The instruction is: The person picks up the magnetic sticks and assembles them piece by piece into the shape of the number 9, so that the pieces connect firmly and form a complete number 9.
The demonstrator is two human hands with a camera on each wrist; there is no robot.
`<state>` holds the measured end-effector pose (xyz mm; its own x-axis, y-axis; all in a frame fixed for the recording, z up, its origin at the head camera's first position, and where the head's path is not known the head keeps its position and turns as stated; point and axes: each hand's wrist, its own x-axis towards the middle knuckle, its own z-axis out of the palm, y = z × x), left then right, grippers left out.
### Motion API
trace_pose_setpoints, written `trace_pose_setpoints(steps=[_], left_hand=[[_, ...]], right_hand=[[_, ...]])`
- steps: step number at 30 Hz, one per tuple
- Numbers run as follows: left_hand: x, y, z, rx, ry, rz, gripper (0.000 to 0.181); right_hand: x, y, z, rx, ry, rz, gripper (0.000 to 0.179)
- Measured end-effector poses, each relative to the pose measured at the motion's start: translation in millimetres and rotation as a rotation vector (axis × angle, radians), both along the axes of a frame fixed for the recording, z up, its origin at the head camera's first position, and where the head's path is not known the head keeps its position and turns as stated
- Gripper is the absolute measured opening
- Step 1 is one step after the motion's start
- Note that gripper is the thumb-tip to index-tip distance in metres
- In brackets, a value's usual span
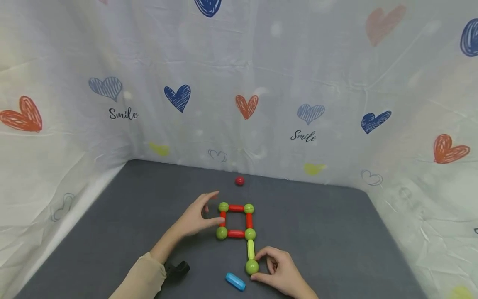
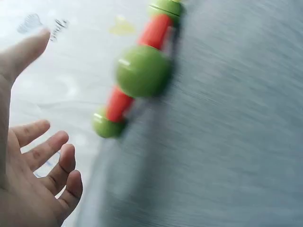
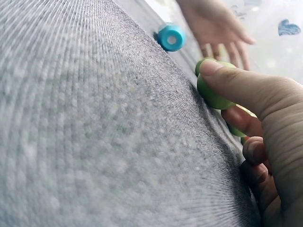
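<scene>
On the dark table lies a square of red rods joined by green balls at its corners. A yellow-green rod runs from the square's near right corner toward the person and ends at another green ball. My right hand pinches that end ball between thumb and index finger; the right wrist view shows the thumb on the ball. Beside the square's left side is my left hand, fingers spread and holding nothing. In the left wrist view the hand stands apart from the balls and rods.
A blue rod lies left of the right hand, close to the near edge of view. Behind the square sits a red ball. A black strap-like object is by the left wrist. White cloth with printed hearts surrounds the table.
</scene>
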<state>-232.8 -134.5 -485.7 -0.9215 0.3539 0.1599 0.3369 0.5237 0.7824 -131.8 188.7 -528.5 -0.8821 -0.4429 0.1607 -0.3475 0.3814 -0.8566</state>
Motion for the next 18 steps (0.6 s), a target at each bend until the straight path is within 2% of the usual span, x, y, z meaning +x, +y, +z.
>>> trace_pose_setpoints(steps=[4, 7, 10, 18], left_hand=[[5.0, -2.9, -24.3, -0.064, -0.054, -0.047, 0.112], [7.8, -2.6, -35.6, -0.124, -0.043, -0.080, 0.118], [9.5, -1.4, -39.2, -0.150, -0.020, -0.093, 0.116], [10.1, 1.0, -38.6, -0.171, -0.004, -0.075, 0.113]], right_hand=[[0.7, -1.2, 0.5, 0.011, -0.004, -0.001, 0.036], [1.4, -2.5, 0.3, 0.018, 0.013, 0.005, 0.037], [2.0, -2.8, -0.3, 0.027, 0.031, 0.009, 0.037], [0.4, -1.5, -1.4, 0.033, 0.051, 0.007, 0.037]])
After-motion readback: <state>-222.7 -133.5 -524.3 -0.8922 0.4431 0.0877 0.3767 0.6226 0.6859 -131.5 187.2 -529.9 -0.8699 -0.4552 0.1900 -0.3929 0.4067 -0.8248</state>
